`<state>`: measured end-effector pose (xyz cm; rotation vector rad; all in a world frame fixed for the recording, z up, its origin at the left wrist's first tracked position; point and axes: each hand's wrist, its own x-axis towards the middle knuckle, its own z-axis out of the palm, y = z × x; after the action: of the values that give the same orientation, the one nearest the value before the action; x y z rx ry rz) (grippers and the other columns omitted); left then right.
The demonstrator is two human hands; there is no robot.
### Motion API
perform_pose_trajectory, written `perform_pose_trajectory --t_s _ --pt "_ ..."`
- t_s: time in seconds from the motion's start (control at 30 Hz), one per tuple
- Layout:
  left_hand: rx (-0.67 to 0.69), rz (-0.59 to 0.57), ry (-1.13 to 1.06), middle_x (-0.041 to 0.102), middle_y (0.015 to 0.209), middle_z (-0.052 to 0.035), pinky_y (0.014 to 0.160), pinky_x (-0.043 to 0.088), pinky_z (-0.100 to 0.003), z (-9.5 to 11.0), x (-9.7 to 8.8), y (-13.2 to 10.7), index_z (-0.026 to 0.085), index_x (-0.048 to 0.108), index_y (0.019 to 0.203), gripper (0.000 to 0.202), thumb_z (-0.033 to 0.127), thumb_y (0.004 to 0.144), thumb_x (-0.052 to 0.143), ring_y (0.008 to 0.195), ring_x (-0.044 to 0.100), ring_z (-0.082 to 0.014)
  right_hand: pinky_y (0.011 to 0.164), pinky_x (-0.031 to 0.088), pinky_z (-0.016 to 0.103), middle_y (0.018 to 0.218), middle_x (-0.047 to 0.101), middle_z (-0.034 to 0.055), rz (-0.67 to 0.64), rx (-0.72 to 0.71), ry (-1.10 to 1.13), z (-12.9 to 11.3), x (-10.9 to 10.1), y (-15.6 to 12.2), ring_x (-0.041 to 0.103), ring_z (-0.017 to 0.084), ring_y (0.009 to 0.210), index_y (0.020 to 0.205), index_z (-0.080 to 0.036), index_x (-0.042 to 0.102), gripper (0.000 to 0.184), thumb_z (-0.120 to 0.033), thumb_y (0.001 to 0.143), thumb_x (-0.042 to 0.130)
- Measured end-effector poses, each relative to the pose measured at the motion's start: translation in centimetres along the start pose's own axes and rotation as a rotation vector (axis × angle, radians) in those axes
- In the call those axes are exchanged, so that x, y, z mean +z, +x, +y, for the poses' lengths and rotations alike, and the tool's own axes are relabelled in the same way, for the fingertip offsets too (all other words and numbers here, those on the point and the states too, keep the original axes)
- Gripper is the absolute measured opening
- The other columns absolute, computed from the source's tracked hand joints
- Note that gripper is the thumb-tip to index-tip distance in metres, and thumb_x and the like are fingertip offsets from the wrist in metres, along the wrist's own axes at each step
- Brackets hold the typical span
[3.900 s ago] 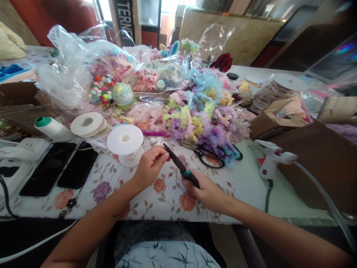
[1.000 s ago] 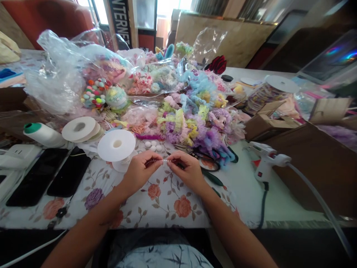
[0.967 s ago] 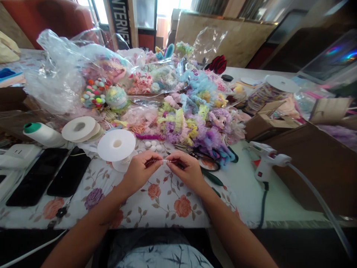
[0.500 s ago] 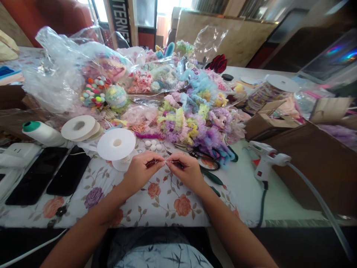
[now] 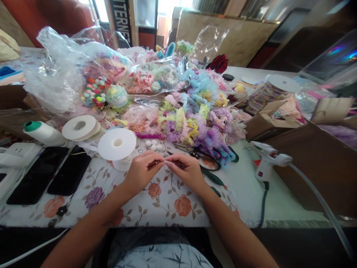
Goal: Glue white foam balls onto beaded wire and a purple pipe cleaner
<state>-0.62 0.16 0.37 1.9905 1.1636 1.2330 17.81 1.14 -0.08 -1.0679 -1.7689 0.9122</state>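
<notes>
My left hand (image 5: 143, 169) and my right hand (image 5: 186, 171) meet just above the flowered tablecloth (image 5: 156, 214), thumbs and forefingers pinched. Between the fingertips shows a small bit of a thin strand of tiny white beads (image 5: 165, 161); the fingers hide most of it. Beside my left hand stands a white spool (image 5: 117, 143) whose lower flange has pale beads near it. Several round white pieces (image 5: 153, 144) lie beyond my hands. Black-handled scissors (image 5: 205, 158) rest behind my right hand, with a green-handled tool (image 5: 213, 177) close by.
A heap of ruffled pastel trims (image 5: 186, 119) and plastic bags (image 5: 58, 74) fills the back. To the right are a hot glue gun (image 5: 263, 160) with its cord and a cardboard box (image 5: 315, 167). Two phones (image 5: 37, 175), a thread cone (image 5: 43, 133) and another spool (image 5: 80, 127) sit left.
Both hands stay in almost the same place. The fingertips have shifted slightly around the strand, and less of it shows between them. The view has moved a touch.
</notes>
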Motion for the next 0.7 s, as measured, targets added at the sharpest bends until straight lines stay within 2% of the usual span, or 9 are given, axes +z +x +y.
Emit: perform_pose_trajectory --t_s 0.13,0.4,0.7 --pt "0.032 0.009 0.021 0.069 0.079 -0.0036 0.063 0.048 -0.025 0.04 0.04 0.01 0.019 0.069 0.085 0.007 0.021 0.087 0.063 0.069 0.061 -0.0141 0.052 0.046 0.024 0.07 0.07 0.0036 -0.007 0.024 0.002 -0.13 0.07 -0.04 0.06 0.014 0.058 0.081 -0.018 0.072 0.012 -0.027 0.083 0.065" --pt "-0.032 -0.003 0.068 0.07 0.082 -0.0043 0.063 0.048 -0.026 0.06 0.01 -0.04 0.02 0.07 0.086 0.01 0.025 0.088 0.061 0.068 0.061 -0.0149 0.049 0.043 0.023 0.067 0.068 0.0028 0.061 0.034 -0.018 -0.1 0.02 0.03 0.055 0.012 0.055 0.074 -0.018 0.07 0.011 -0.026 0.079 0.065" --pt "-0.03 0.012 0.058 0.068 0.079 -0.0049 0.062 0.047 -0.025 0.48 0.04 0.11 0.019 0.067 0.082 0.009 0.019 0.086 0.06 0.066 0.058 -0.0141 0.052 0.044 0.024 0.067 0.067 0.0026 0.062 0.053 0.031 0.07 0.17 -0.03 0.056 0.013 0.056 0.075 -0.017 0.068 0.01 -0.026 0.079 0.065"
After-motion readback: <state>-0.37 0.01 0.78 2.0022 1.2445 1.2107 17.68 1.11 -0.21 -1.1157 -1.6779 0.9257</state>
